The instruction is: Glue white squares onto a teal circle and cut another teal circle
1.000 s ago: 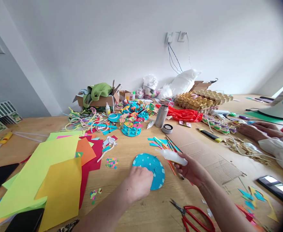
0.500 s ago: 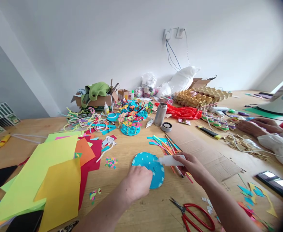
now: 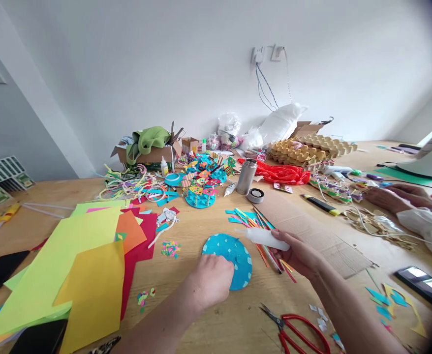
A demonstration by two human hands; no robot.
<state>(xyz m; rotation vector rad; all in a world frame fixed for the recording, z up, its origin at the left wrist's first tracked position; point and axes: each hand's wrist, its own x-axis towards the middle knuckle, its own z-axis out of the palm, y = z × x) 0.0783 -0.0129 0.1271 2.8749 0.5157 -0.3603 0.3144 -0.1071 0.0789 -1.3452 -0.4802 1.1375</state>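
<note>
A round blue paper disc, with pale patches around its rim and small curled blue bits on top, lies on the table in front of me. My left hand rests over its left and lower part, fingers curled closed and fingertips hidden underneath. In my right hand is a white squeeze glue bottle, tilted nearly level. Its thin nozzle points left, just above the disc's upper right edge. Thin coloured paper strips lie under and behind the bottle. Red-handled scissors lie open nearer to me.
Coloured paper sheets cover the left side. Confetti piles lie left of the disc. A steel flask and a decorated blue craft piece stand behind. Flat cardboard lies right; another person's hands are at far right.
My right hand has drawn the glue bottle up and slightly right, so its nozzle is off the disc's surface. My left hand keeps its place on the disc. The view has shifted slightly.
</note>
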